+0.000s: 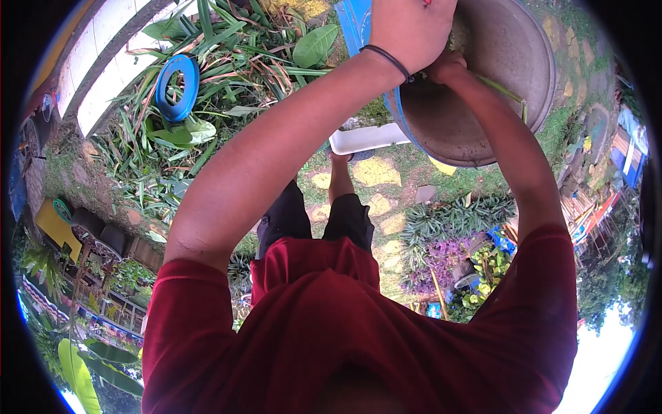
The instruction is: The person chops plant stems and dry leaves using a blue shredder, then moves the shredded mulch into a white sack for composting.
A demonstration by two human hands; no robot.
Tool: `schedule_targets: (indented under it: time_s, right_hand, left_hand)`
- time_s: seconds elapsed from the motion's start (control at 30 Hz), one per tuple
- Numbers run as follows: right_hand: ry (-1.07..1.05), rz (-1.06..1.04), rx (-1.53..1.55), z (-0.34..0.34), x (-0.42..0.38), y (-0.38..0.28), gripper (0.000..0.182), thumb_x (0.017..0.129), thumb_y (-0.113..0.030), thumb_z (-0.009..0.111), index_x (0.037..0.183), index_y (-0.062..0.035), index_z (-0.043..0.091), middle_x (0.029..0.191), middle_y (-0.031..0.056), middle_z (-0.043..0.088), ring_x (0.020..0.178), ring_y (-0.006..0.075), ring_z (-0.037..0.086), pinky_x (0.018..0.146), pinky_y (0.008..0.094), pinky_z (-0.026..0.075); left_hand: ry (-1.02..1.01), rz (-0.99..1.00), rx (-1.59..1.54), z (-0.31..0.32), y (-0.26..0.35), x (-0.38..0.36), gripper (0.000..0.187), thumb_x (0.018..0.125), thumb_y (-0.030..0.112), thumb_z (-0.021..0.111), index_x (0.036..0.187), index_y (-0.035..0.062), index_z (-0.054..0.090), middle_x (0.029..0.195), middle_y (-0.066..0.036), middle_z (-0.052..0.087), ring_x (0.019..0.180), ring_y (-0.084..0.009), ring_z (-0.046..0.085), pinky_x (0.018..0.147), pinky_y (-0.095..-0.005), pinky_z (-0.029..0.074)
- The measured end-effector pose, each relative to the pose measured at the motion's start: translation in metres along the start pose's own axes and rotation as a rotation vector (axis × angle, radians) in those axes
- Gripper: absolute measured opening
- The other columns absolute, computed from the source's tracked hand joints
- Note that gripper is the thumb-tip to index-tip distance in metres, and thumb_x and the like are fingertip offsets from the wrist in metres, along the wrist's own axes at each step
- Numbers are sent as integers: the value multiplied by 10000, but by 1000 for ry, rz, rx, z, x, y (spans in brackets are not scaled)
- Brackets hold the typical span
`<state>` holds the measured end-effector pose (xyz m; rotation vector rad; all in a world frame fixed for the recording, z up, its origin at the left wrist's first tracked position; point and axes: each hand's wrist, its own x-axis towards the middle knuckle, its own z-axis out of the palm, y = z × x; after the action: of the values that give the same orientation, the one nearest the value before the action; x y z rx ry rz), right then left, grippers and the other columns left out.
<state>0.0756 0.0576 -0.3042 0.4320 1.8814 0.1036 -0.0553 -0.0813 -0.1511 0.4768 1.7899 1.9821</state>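
My left hand [414, 31], with a dark band at its wrist, is at the top edge of the view by the rim of a large drum [476, 141]. Its fingers are cut off, and a tiny red spot shows beside it. Inside the drum's mouth, my right hand [449, 67] looks curled closed, partly covered by my left wrist. What it holds, if anything, is hidden. The drum is blue outside and dull grey-brown inside. A thin green stalk [514, 93] leans against its inner wall.
Cut long leaves [227, 76] lie heaped on the left, with a blue ring [177, 87] on top. A white tray [372, 139] sits by my feet under the drum. Yellow paving stones [376, 172] cross the grass. Low plants [448, 224] border the right side.
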Motion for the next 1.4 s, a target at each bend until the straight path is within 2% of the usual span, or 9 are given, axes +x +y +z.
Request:
schedule_targets:
  time_s: [0.3, 0.4, 0.53, 0.7, 0.9, 1.07, 1.17, 1.3, 1.4]
  right_hand:
    - [-50, 4, -186, 30, -22, -2, 324, 902, -181, 645, 1211, -120, 720, 1296, 113, 672, 1181, 272, 659, 925, 423, 550]
    - [-61, 17, -95, -7, 5, 26, 334, 910, -173, 619, 1225, -120, 716, 1305, 120, 666, 1202, 281, 646, 937, 415, 546]
    - [63, 191, 76, 44, 21, 4, 334, 915, -161, 597, 1225, -124, 715, 1298, 119, 669, 1196, 285, 650, 934, 414, 548]
    - [46, -98, 13, 44, 13, 4, 325, 911, -158, 599, 1211, -105, 715, 1279, 124, 677, 1163, 306, 664, 924, 445, 550]
    - [65, 77, 150, 24, 1, 6, 334, 894, -156, 628, 1214, -117, 715, 1254, 110, 691, 1190, 287, 652, 884, 460, 566]
    - [-135, -76, -111, 24, -17, -16, 338, 915, -174, 580, 1219, -90, 700, 1280, 119, 677, 1201, 293, 643, 922, 471, 550]
    - [-23, -110, 131, -21, -5, -3, 359, 919, -171, 552, 1236, -65, 684, 1306, 147, 655, 1210, 311, 634, 946, 487, 538]
    - [102, -249, 206, 27, 18, -33, 368, 909, -167, 560, 1239, -58, 681, 1318, 159, 644, 1214, 326, 628, 957, 482, 533]
    - [21, -186, 168, 28, 1, -32, 381, 899, -160, 562, 1244, -44, 672, 1292, 164, 658, 1204, 328, 632, 959, 449, 534]
  left_hand:
    - [66, 168, -30, -1, -3, 4, 174, 992, 176, 550, 937, 11, 541, 671, -146, 516, 597, -222, 532, 592, -375, 457]
    - [12, 71, -53, -3, -1, -1, 167, 995, 173, 545, 943, 14, 540, 661, -120, 505, 589, -196, 507, 585, -363, 452]
    - [-5, 12, -105, -5, 0, 2, 168, 997, 176, 549, 947, 16, 538, 660, -96, 490, 593, -161, 484, 579, -347, 446]
    - [23, 92, -30, -2, -4, 3, 173, 1002, 178, 551, 938, 18, 532, 666, -79, 486, 609, -140, 484, 582, -328, 440]
    - [-17, 1, -126, -1, 0, -3, 163, 1008, 177, 544, 957, 22, 541, 672, -57, 491, 623, -130, 493, 591, -320, 444]
    - [2, 50, -108, 0, 6, -1, 170, 1013, 182, 536, 1000, 14, 559, 683, -54, 502, 628, -113, 494, 588, -310, 444]
    - [-25, 17, -114, -1, 2, -2, 172, 1013, 178, 535, 1003, 8, 559, 691, -55, 506, 630, -116, 497, 589, -310, 445]
    - [-39, -59, -75, -1, 5, -2, 168, 1008, 174, 539, 992, 7, 553, 699, -63, 510, 630, -138, 508, 595, -322, 450]
    - [20, 86, -55, 2, -8, -2, 169, 1004, 172, 547, 974, 6, 546, 695, -69, 507, 626, -155, 502, 598, -335, 450]
